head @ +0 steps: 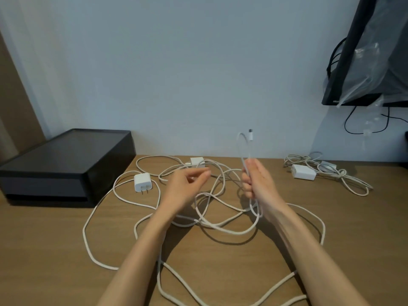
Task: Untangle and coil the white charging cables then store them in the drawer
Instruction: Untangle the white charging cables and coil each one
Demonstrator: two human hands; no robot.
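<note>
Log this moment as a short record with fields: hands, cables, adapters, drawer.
right hand: grips a white cable near its end, connector tip pointing up
left hand: raised beside it, blurred, holding nothing visible
loose cables: tangled across the wooden desk
adapters: one prongs-forward at left, one behind the hands, one at right with a knotted cable
drawer box: black, far left, looks closed

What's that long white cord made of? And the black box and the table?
The white cable looks fabric-braided, matte, faintly woven. The black drawer box looks like smooth plastic with a soft sheen. The table looks like wood or laminate: brown, fine grain lines.
</note>
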